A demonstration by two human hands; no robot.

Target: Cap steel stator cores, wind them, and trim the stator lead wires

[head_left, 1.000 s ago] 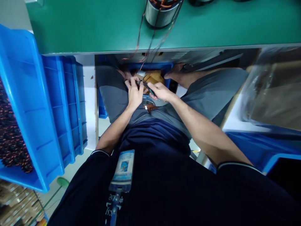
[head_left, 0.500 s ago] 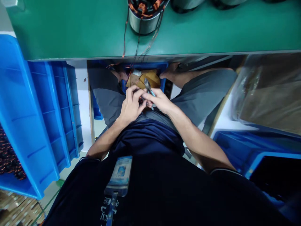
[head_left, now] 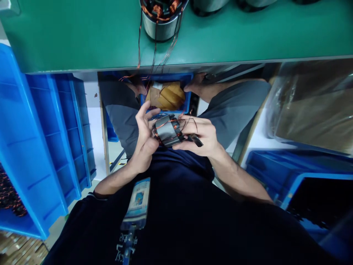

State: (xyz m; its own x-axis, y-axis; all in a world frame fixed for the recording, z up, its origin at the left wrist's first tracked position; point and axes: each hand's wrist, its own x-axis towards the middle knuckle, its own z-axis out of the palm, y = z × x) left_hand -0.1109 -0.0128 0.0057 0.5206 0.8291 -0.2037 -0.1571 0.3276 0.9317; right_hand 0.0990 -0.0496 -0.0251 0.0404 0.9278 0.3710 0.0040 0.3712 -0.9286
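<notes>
Big flat green tabletop (head_left: 82,36) across the top of the frame, deep blue plastic crate (head_left: 30,140) far left. Around mid-frame, the left hand (head_left: 145,138) has its upper fingers spread wide, can't tell if the rest grip; the right hand (head_left: 205,135) is wrapped round a silver metal cylinder with copper windings (head_left: 165,133), dead centre. Small dark flat-ended piece (head_left: 196,140) pokes out by that palm.

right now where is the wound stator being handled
In the head view, the wound stator is near centre, between the left hand and right hand, just below the blue bin in frame.
</notes>
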